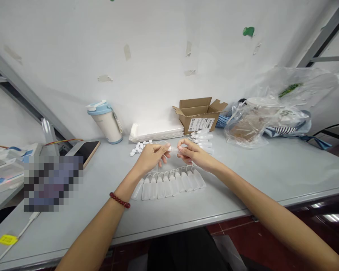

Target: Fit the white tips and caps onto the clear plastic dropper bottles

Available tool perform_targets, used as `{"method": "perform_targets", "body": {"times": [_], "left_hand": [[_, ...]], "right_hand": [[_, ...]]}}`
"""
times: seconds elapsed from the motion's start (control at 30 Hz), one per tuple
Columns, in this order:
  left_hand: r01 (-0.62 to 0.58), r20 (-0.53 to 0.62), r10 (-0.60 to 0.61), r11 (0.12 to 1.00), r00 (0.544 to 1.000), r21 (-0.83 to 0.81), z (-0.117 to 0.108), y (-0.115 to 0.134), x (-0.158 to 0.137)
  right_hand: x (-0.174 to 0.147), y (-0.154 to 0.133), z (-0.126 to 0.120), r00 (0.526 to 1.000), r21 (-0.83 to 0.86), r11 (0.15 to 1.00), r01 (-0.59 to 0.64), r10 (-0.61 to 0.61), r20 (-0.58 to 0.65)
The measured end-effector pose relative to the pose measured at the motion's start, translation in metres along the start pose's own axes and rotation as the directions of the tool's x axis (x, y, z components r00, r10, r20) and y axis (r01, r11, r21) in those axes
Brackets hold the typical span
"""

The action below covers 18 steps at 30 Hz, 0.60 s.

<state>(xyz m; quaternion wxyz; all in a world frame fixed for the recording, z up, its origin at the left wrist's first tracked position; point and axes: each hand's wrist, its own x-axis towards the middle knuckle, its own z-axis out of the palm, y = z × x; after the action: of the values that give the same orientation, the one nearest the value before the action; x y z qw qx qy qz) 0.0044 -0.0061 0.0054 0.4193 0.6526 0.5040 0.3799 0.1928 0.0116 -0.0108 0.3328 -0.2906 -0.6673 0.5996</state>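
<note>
Above the grey table, my left hand pinches a small white plastic cap-like part. My right hand has its thumb and forefinger closed on the thin translucent end of this part, so both hands meet at it. Fingers hide much of its shape. Just below the hands, several translucent squeeze bottles lie in a row, with thin curved tubes at their tops. Small white caps are heaped beyond my left hand. More translucent bottles lie behind my right hand.
A stack of white flat packs and an open cardboard box stand against the wall. A tumbler is at back left, near a phone. Plastic bags and blue cloth lie at right.
</note>
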Motion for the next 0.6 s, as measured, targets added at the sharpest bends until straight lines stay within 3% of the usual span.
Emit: {"method": "perform_targets", "body": {"times": [0.1,0.3,0.5,0.6], "left_hand": [[0.018,0.02,-0.018,0.999,1.0,0.037,0.0009,-0.001,0.0],[-0.126,0.1,0.125,0.992,0.987,0.008,-0.0031,0.0061,-0.0042],[-0.009,0.024,0.009,0.999,1.0,0.037,-0.0013,0.0022,-0.0028],[-0.015,0.037,0.013,0.999,0.999,0.039,0.0008,-0.0004,-0.0016]], "right_hand": [[0.0004,0.0009,0.0003,1.0,-0.008,1.0,0.003,-0.003,-0.009],[0.0002,0.0017,0.0003,0.999,-0.033,0.999,-0.01,0.009,-0.035],[-0.0015,-0.0032,0.0036,0.999,-0.07,0.997,0.021,-0.023,-0.025],[-0.0014,-0.0031,0.0034,0.999,-0.089,0.996,0.027,-0.029,-0.023]]}}
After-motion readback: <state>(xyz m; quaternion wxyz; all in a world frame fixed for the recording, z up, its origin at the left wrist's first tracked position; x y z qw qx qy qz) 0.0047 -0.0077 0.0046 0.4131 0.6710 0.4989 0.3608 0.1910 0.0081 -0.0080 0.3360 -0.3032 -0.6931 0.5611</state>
